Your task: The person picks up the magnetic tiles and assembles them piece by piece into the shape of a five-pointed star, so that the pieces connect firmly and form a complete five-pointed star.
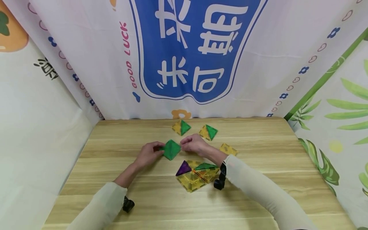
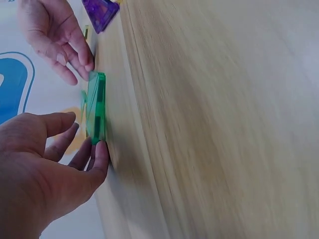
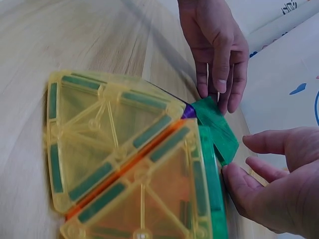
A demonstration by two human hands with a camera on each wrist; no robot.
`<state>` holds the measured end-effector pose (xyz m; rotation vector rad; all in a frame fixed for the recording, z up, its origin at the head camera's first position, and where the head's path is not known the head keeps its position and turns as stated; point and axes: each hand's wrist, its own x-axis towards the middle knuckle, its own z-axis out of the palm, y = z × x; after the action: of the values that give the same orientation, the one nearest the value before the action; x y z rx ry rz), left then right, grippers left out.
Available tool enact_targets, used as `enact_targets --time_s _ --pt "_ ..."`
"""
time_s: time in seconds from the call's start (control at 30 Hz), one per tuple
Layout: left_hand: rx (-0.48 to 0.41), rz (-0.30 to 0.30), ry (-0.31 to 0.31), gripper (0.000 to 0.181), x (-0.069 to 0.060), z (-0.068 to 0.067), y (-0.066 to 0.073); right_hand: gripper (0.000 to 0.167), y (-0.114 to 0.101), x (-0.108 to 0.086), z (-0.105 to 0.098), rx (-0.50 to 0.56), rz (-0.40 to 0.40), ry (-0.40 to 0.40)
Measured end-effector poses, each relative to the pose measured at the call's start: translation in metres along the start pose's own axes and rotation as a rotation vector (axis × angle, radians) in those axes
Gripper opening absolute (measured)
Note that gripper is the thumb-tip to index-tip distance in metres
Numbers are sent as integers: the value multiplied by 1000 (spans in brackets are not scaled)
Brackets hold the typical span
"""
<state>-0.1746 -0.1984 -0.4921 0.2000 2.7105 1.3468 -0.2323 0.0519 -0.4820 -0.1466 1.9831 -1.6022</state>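
A green diamond of translucent magnetic tiles, with a seam down its middle, lies on the table between both hands. My left hand touches its left corner with the fingertips; in the left wrist view the thumb stands away from it. At the opposite corner my right hand has its fingertips at or very near the edge, fingers loosely bent. Nearer to me, below the right wrist, stands a raised shape of yellow tiles with a purple triangle tile and a green tile. The right wrist view shows its yellow panels up close.
Two yellow-and-green tile diamonds lie at the back, a left one and a right one. A yellow tile lies right of the right hand. The wooden table meets a printed cloth behind.
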Motion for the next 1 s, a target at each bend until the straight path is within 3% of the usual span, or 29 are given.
enact_targets --time_s 0.33,0.57,0.83,1.0 --pt "-94 -52 -4 27 12 14 3 36 4 -2 -6 -55 -12 23" --pt "-271 -128 -74 31 19 22 4 32 6 -5 -5 -129 -45 8" --pt "-366 -124 -108 33 22 25 15 27 12 -11 -14 -136 -104 -16" --pt "-419 -91 -174 34 24 29 27 23 16 -21 -29 -136 -138 -43"
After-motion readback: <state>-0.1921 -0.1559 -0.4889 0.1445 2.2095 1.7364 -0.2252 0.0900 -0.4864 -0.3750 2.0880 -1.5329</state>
